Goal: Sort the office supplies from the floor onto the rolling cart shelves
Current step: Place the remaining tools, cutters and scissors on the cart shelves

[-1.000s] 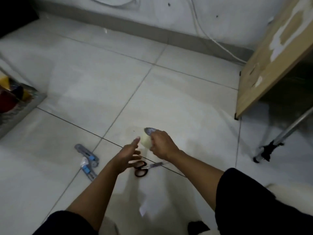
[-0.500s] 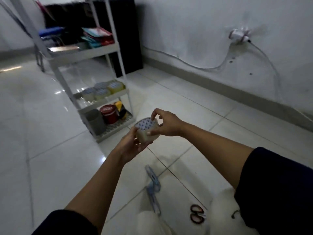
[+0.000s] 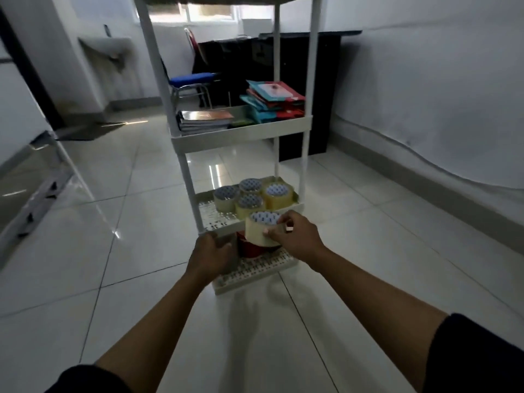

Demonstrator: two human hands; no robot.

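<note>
Four tape rolls [image 3: 252, 195] on cart [image 3: 241, 136] shelf, seemingly below notebooks [image 3: 202, 120].

The rolling cart [image 3: 241, 134] loses its top shelf past the picture's upper edge. On its bottom shelf, a red container [image 3: 249, 248] sits mostly hidden behind the tape roll [image 3: 262, 229] and left hand [image 3: 211, 258], whose fingertips cannot be seen.
</note>
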